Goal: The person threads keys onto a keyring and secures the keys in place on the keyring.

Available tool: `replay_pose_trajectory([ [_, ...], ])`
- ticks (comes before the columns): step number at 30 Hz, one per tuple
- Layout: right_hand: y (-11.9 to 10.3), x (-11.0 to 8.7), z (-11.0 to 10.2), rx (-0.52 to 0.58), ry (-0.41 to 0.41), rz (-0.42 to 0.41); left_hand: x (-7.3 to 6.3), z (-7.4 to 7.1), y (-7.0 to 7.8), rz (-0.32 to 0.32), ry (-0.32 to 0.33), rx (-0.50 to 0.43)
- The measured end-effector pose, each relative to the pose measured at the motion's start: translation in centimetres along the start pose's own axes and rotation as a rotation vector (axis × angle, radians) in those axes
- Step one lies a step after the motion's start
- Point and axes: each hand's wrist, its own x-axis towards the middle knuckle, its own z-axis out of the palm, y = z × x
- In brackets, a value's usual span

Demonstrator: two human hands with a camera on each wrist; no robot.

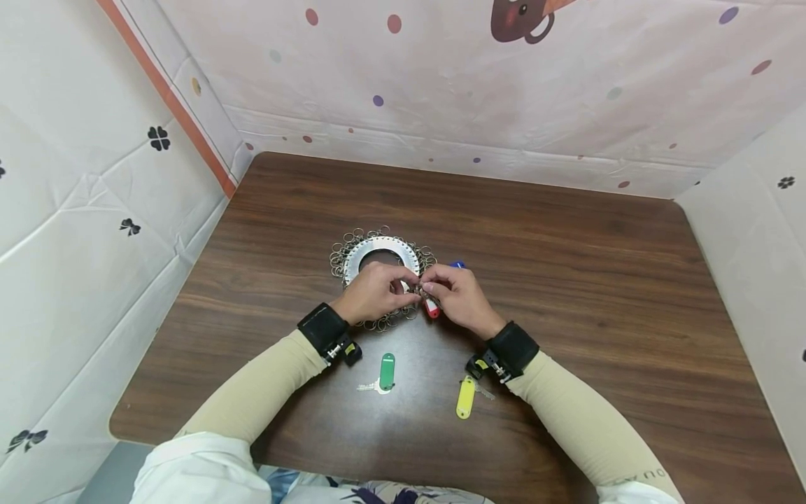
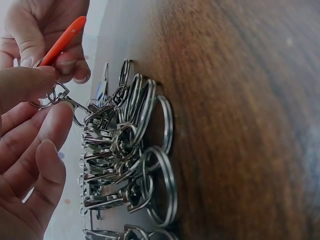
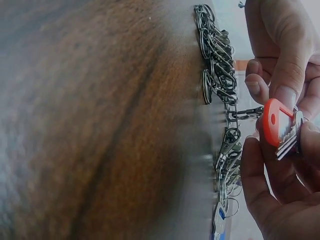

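At the right side of the metal hoop [image 1: 382,243], the left hand [image 1: 380,290] pinches a clasp [image 2: 61,94] while the right hand [image 1: 462,297] grips the red tag [image 1: 432,309], apparently threading it on; next probably calls for sliding it fully round.

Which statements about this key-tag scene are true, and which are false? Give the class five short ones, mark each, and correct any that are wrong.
1. A green tag and a yellow tag lie on the table. True.
2. In the head view, the yellow tag lies to the left of the green tag. False: it lies to the right.
3. The left hand and the right hand meet near the red tag. True.
4. The ring-shaped plate has nothing around its edge. False: many metal rings surround it.
5. The right wrist view shows a metal key beside the red tag. True.
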Motion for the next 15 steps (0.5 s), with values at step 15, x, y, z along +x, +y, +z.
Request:
replay_pose_trajectory([
  [15,0.07,-0.11,0.13,0.048,0.012,0.029,-0.02,0.24,-0.08,0.004,0.015,-0.044],
])
